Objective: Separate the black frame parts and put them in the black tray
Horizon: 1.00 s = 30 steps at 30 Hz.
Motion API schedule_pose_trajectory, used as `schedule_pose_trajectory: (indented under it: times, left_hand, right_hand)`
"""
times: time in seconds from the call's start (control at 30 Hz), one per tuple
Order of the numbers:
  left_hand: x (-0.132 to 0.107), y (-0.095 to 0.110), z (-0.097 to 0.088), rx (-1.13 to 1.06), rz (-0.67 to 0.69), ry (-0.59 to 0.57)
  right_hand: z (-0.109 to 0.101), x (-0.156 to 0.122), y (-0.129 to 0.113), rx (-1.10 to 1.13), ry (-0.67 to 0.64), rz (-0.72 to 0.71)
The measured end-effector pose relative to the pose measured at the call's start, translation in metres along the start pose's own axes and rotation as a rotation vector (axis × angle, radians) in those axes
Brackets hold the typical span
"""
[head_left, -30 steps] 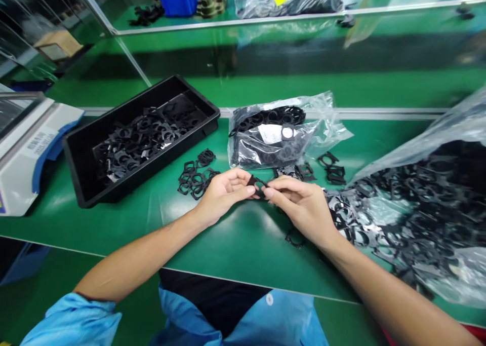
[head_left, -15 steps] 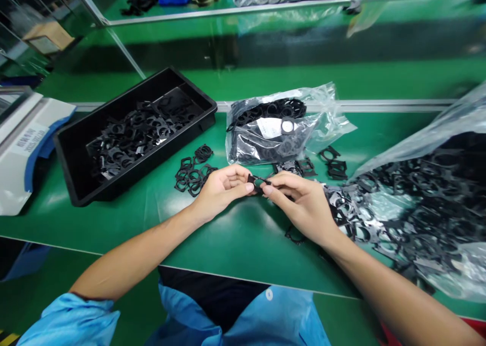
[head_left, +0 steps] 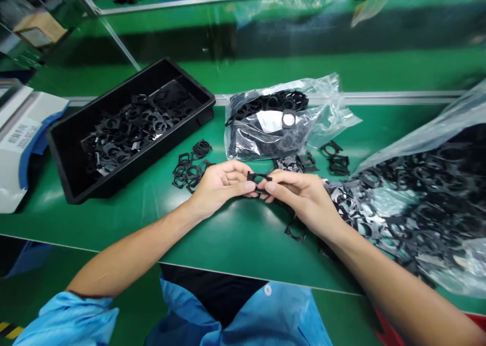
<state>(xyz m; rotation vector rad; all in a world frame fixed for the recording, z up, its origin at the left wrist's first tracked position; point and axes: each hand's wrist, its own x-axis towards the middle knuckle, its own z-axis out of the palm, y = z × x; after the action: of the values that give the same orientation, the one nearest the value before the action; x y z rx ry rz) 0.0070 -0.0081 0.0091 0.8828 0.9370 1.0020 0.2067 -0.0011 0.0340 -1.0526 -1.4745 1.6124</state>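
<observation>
Head: tray (head_left: 129, 168) of black parts (head_left: 142, 125)

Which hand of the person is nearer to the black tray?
Left. The left hand is to the right of the black tray, apart from it, holding a black part. The right hand, on the same part, is farther right.

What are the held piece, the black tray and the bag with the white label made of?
Held piece: probably dull black plastic, by its even, dark look; coated metal is possible. Tray: likely moulded plastic, satin black, with soft highlights and rounded corners. Bag: glossy plastic film, see-through and crinkled.
</observation>
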Motion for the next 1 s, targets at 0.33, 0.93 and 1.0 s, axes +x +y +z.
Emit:
schedule_pose_trajectory:
  times: [0.33,0.93,1.0]
  left_hand:
    - [0.001,0.0011,0.0005,-0.011,-0.01,0.053]
    - [0.0023,0.006,-0.0038,0.078,-0.056,-0.141]
    - [0.0023,0.0059,-0.0038,0.069,-0.055,-0.135]
  right_hand:
    - [0.0013,0.0006,0.0044,-0.16,0.06,-0.104]
    - [0.0017,0.0028,0.0003,-0.055,0.055,0.0]
    - [0.0022,0.0025,-0.0003,-0.028,0.064,0.009]
